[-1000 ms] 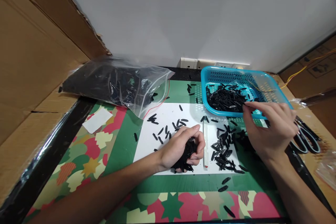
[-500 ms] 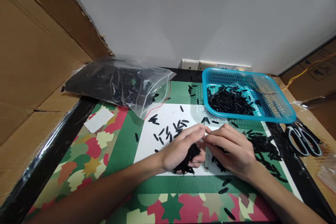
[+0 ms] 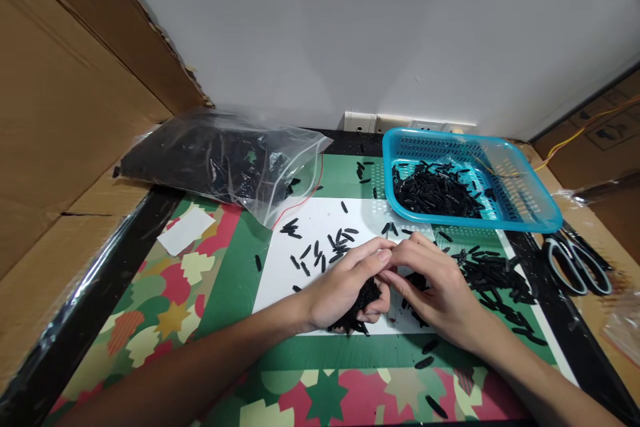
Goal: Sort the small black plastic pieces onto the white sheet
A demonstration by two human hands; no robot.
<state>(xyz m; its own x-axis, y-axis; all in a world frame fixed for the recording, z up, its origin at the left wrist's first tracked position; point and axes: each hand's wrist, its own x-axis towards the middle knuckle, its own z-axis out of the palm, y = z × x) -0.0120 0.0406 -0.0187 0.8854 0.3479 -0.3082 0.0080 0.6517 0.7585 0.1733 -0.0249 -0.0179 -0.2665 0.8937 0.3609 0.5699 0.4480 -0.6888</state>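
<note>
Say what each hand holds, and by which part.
The left hand cups a bunch of black pieces by its sides; whether the right hand holds anything is hidden.

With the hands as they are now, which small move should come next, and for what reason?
I would probably draw the right hand slowly away from the left hand, taking just one of its black pieces: the two hands meet, the left one holds a handful of these pieces, and the blue basket holds similar loose ones. Whether the right hand already pinches one is hidden.
</note>
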